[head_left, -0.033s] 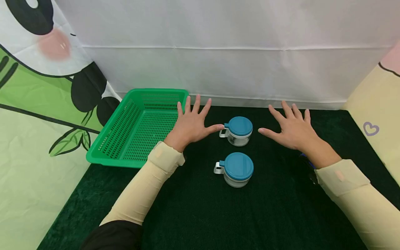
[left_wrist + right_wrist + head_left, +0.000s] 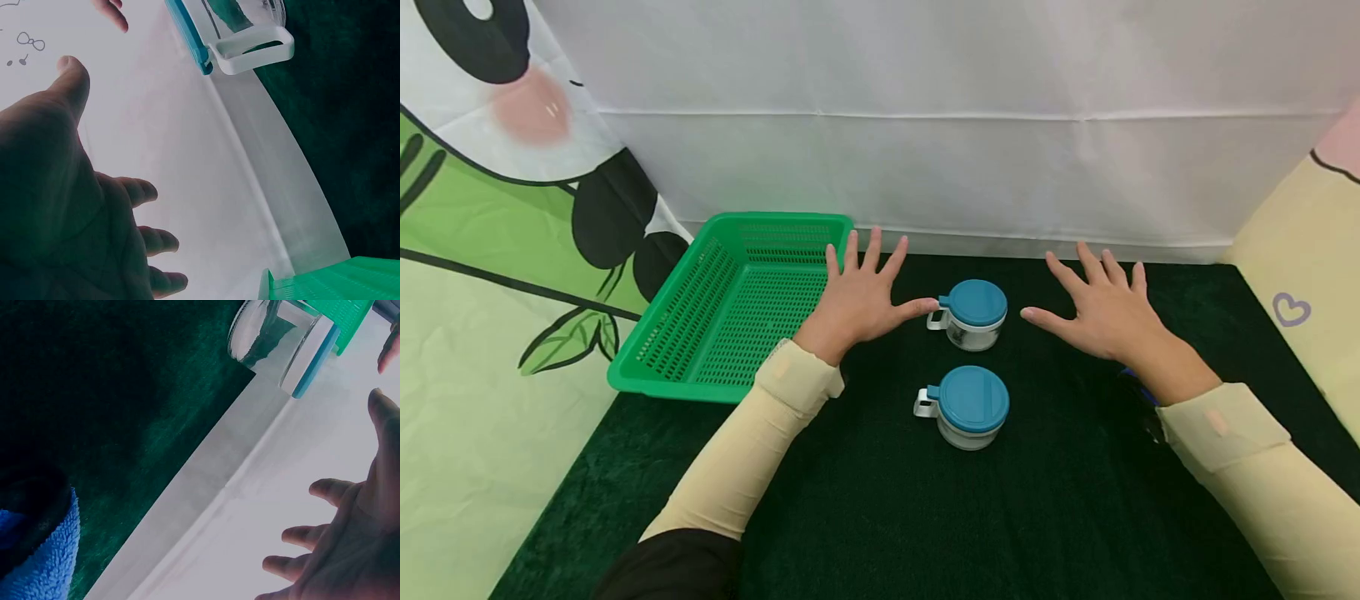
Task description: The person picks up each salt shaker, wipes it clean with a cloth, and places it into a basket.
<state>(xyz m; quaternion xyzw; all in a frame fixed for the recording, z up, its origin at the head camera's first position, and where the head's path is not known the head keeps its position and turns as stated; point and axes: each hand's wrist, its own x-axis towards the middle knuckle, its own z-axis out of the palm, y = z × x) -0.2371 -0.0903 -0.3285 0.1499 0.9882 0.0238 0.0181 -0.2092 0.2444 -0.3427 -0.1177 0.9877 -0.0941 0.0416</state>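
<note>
Two glass jars with blue lids and white handles stand on the dark green cloth, one behind the other. My left hand [image 2: 861, 304], fingers spread, hovers between the green basket [image 2: 681, 390] and the far jar [image 2: 976, 312]; its thumb tip overlaps that jar's handle in the head view. To the right of the same jar, my right hand [image 2: 1105, 312] is also spread, holding nothing. The near jar [image 2: 973, 404] sits closer to me, its handle pointing left. In the left wrist view the white handle [image 2: 259, 51] appears apart from the thumb.
The slatted plastic basket stands at the left back with nothing in it. A white cloth wall [image 2: 955, 175] rises behind the table, with printed panels at both sides. Beside my right wrist lies a blue fuzzy item with a black part [image 2: 53, 550], partly hidden in the head view.
</note>
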